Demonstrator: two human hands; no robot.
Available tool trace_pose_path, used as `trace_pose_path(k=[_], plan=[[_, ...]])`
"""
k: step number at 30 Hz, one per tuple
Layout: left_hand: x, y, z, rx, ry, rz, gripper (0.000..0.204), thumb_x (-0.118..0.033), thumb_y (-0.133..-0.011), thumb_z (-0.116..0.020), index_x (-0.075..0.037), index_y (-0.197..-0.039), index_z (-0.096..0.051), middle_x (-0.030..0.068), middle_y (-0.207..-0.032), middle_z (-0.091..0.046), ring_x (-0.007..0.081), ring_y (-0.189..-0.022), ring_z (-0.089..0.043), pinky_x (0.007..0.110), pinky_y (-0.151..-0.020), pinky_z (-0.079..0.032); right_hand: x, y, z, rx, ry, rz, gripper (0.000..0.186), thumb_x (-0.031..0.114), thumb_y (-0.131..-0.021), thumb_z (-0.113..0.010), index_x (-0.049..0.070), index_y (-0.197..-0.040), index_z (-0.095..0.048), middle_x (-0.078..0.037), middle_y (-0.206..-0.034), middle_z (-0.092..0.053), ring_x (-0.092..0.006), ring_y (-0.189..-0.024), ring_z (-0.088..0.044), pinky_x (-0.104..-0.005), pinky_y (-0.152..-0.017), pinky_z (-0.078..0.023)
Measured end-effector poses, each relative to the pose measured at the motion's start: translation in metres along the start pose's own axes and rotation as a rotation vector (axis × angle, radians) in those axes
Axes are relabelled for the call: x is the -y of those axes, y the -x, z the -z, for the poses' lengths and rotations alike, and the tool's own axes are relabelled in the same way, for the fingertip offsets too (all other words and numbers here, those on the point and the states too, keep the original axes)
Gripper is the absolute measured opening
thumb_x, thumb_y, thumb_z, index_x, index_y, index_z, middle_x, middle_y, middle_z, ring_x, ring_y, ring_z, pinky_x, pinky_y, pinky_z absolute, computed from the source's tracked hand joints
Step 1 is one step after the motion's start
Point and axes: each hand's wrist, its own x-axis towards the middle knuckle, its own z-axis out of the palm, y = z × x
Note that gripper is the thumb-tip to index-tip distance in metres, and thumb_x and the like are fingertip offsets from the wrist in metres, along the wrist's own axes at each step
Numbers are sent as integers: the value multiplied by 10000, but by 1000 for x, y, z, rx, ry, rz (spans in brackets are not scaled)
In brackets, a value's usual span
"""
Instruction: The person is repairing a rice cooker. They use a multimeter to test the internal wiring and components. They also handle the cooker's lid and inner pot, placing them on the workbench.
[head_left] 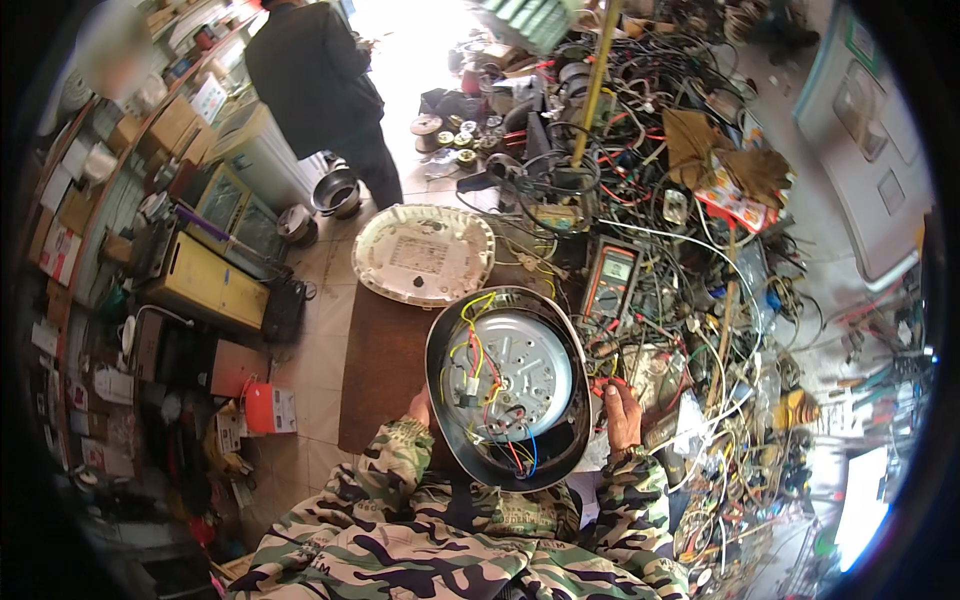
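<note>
The upturned housing of a rice cooker [437, 400] lies at the table's near edge, its underside facing up. Inside its dark shell is a round silver metal pan [535, 365], with yellow, red and blue wires [476, 350] across it. My left hand [418, 408] grips the housing's left side, its fingertips hidden behind the shell. To the right of the shell, my right hand [624, 418] closes on a small red-handled tool [603, 384], whose far end is hard to make out. Beyond the housing lies a stained, cream-coloured oval base cover [425, 255].
A multimeter [612, 280] lies right of the housing, beside a big heap of cables and parts [640, 120]. The brown table [385, 350] extends to the left. A person in dark clothes [315, 80] stands at the far left, near shelves and a yellow cabinet [215, 285].
</note>
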Motion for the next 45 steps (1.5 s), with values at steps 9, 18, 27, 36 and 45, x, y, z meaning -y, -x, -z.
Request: trace_pose_path(k=[9,18,27,36,45], plan=[[6,-30,-40,-21,99,58,517,-549,-939,-526,-91,-1148,-644,41,-989,-666,164,-843,-611,344,-740,-502,-6,-47,-40,193,-179,-119,504,438,-1021,-440,-11,-867,-606,-51,-761,-581,-158,-716,-494,-344,-679,-405],[37,-44,-49,48,264,188,486,-525,-934,-538,-93,-1138,-631,48,-1005,-653,183,-839,-589,359,-745,-484,14,-27,-43,107,-4,-75,465,403,-1027,-425,6,-884,-618,-47,-772,-610,-153,-704,-529,-327,-665,-428],[114,-52,-7,69,463,520,456,-500,-930,-551,-95,-1127,-618,54,-1022,-640,203,-835,-566,374,-751,-465,24,1,-51,113,-19,-53,427,360,-1028,-430,-10,-984,-637,-64,-871,-647,-164,-785,-575,-330,-730,-457],[174,-73,107,27,666,1286,426,-476,-926,-564,-97,-1117,-605,61,-1039,-628,222,-831,-544,389,-756,-446,32,-89,-147,903,-197,263,412,317,-1030,-435,-27,-1084,-655,-82,-969,-683,-174,-867,-621,-334,-795,-486],[219,-77,149,5,741,1642,399,-452,-922,-576,-99,-1106,-591,68,-1055,-615,242,-827,-522,403,-762,-428,57,-137,-250,1156,177,61,587,457,-1006,-423,-42,-1279,-567,-181,-1287,-607,-271,-1211,-546,-350,-1068,-378]])
